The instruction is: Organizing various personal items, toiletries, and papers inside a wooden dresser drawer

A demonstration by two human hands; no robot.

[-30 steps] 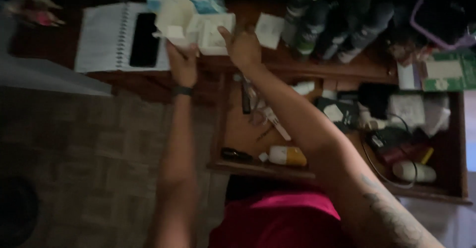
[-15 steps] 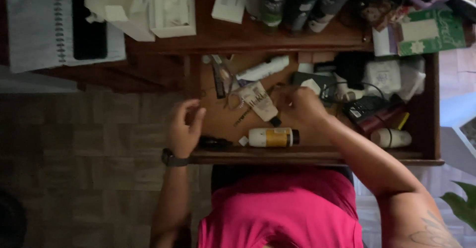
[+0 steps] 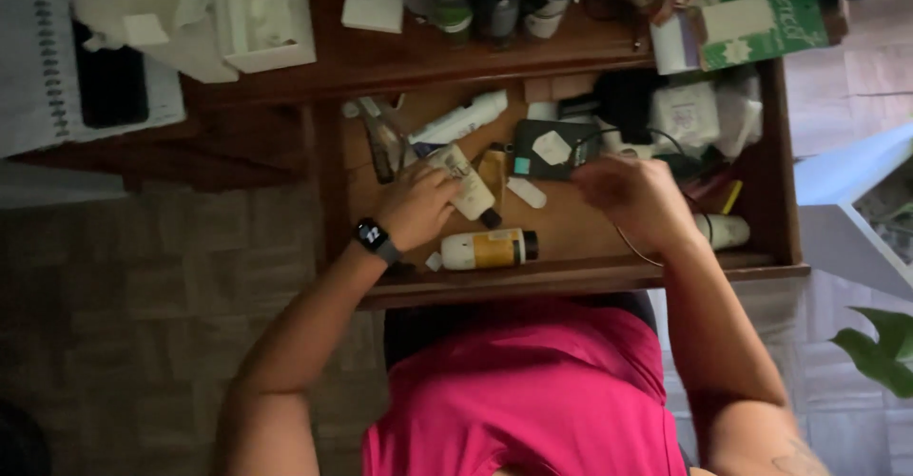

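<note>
Since half a second ago, the left hand (image 3: 418,205) has come forward from the drawer's front edge and is now lying on a white tube (image 3: 464,183), while the right hand (image 3: 632,195) has slid rightward, away from that tube, toward the tangle of things at the middle of the open drawer (image 3: 775,162).

The left hand is curling its fingers over the near end of the white tube (whether it is truly gripping or only resting on it, I cannot tell). The tube is lying slantwise in the left half of the drawer, its dark cap pointing toward the front. A dark watch (image 3: 373,237) is sitting on the left wrist.

The right hand is hovering blurred over the drawer, fingers loosely bent; I cannot tell whether it is pinching anything. A thin cord (image 3: 635,249) is looping beneath its wrist. Just beyond its fingertips a dark flat case (image 3: 556,148) with a pale label is lying.

Near the front rail, between the two hands, a white and yellow bottle (image 3: 487,249) is lying on its side. On the desk top (image 3: 456,58) above the drawer, an open white box (image 3: 262,19) is standing beside a spiral notebook (image 3: 48,67) with a black phone (image 3: 109,81) on it.
</note>
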